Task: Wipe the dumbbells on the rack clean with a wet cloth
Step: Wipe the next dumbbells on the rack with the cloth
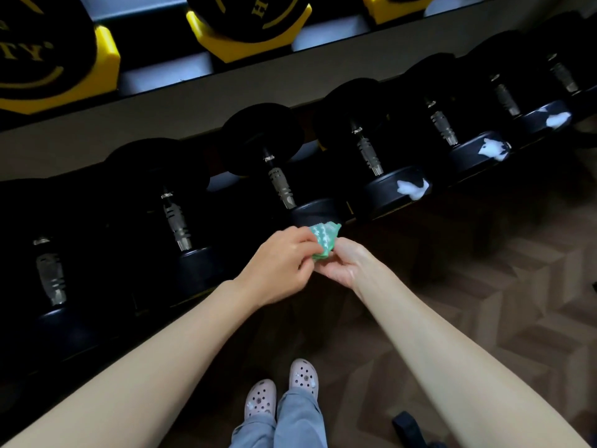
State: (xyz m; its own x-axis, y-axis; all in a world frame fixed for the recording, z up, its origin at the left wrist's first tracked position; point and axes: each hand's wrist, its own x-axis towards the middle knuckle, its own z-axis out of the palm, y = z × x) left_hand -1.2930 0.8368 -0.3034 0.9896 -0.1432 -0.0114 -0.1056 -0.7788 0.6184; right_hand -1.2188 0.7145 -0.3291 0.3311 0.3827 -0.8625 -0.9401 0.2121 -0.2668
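The left hand (281, 266) and the right hand (344, 266) are both pinching the green cloth (324, 240), which is bunching between their curled fingertips. The cloth is sitting just in front of the near head of the dumbbell (315, 212) on the lower tier of the rack (193, 118); contact cannot be determined. Further right, 3 dumbbell heads are carrying white foam patches (413, 188).

The cloth (324, 240) is green with a pale, whitish pattern. The dumbbells (277, 169) are black with silver-grey handles; three to the right carry white blobs (413, 188). On the far shelf, black weights (248, 17) sit in yellow. The floor (517, 286) is brown herringbone. Shoes (260, 399) are pale pink, trousers (300, 421) light blue.
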